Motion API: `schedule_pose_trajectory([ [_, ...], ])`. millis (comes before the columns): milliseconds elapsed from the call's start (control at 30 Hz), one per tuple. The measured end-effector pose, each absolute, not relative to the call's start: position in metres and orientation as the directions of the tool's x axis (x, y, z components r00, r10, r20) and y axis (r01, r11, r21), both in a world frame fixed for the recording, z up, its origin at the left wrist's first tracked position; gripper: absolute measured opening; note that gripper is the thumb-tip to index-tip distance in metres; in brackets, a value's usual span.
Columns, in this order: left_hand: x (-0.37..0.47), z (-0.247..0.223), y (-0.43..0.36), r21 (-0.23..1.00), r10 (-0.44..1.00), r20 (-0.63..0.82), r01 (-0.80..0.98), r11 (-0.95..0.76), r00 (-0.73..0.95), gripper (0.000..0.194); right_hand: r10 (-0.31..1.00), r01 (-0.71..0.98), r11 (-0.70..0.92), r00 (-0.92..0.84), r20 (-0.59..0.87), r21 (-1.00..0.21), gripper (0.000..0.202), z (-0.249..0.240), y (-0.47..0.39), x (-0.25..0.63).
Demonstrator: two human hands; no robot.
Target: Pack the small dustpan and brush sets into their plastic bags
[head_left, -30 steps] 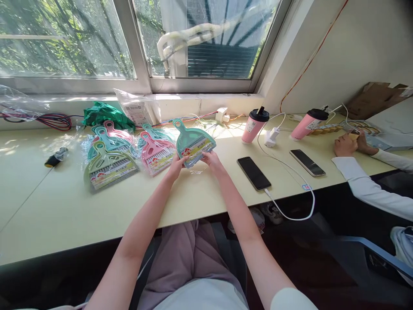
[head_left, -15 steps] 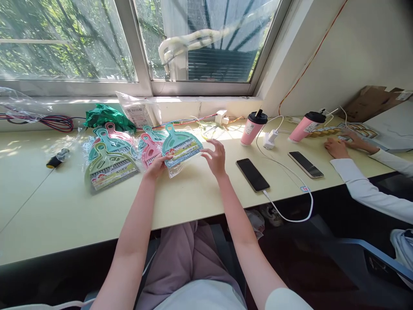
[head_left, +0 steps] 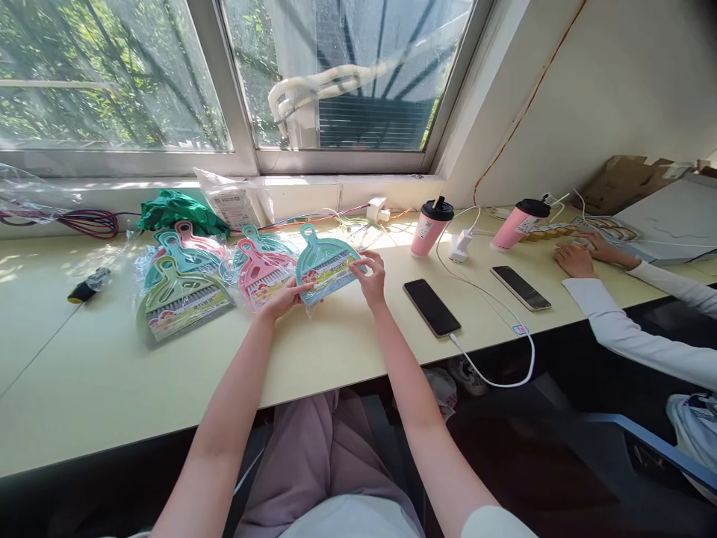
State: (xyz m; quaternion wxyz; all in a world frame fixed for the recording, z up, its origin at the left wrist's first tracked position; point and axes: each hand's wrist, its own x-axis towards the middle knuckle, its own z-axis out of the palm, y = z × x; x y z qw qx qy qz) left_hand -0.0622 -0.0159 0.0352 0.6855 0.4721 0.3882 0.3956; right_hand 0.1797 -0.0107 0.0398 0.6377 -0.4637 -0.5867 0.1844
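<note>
A teal dustpan and brush set (head_left: 326,261) in clear wrapping is held tilted above the table, its label facing me. My left hand (head_left: 281,300) grips its lower left corner, thumb on the front. At its right edge, my right hand (head_left: 370,278) pinches the side of the set between thumb and fingers. Just left of it lies a pink dustpan set (head_left: 263,269), with another teal one partly hidden behind. Farther left, a green dustpan set (head_left: 184,299) overlaps more teal and pink ones in a wrapped pile.
Two phones (head_left: 431,307) and two pink cups (head_left: 430,228) stand or lie to the right, with a white charging cable (head_left: 532,362). A co-worker's hands (head_left: 576,260) rest farther right. A black and yellow screwdriver (head_left: 87,288) lies left. Green plastic (head_left: 179,211) sits by the window.
My right hand has closed in from beside the teal set onto its right edge. The set has shifted slightly right relative to the pink one, which shows more now.
</note>
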Motion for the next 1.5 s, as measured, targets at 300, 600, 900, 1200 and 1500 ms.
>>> schedule_pose_trajectory([
  [300, -0.044, 0.029, -0.023, 0.995, 0.925, -0.083, -0.027, 0.1, 0.37, 0.07, 0.736, 0.375, 0.446, 0.364, 0.572, -0.813, 0.019, 0.02, 0.005, 0.181],
  [600, -0.051, 0.038, -0.027, 0.988, 0.937, -0.149, 0.011, 0.154, 0.315, 0.075, 0.989, 0.094, 0.012, 0.146, 0.026, -0.995, 0.051, 0.005, 0.02, 0.194],
  [900, -0.029, 0.032, -0.03, 0.992, 0.917, 0.123, -0.052, -0.111, 0.38, 0.134, 0.886, 0.037, -0.014, 0.465, 0.005, -0.999, 0.043, 0.006, 0.019, 0.201],
  [1200, -0.023, 0.023, -0.012, 0.995, 0.997, 0.08, -0.054, -0.078, 0.018, 0.079, 0.95, 0.03, 0.067, 0.303, 0.073, -0.997, 0.044, 0.006, 0.018, 0.189],
  [1500, -0.034, 0.021, -0.009, 0.991, 0.995, -0.078, -0.101, 0.084, 0.059, 0.05, 0.988, -0.009, 0.062, 0.141, 0.06, -0.998, 0.039, 0.009, 0.016, 0.192],
])
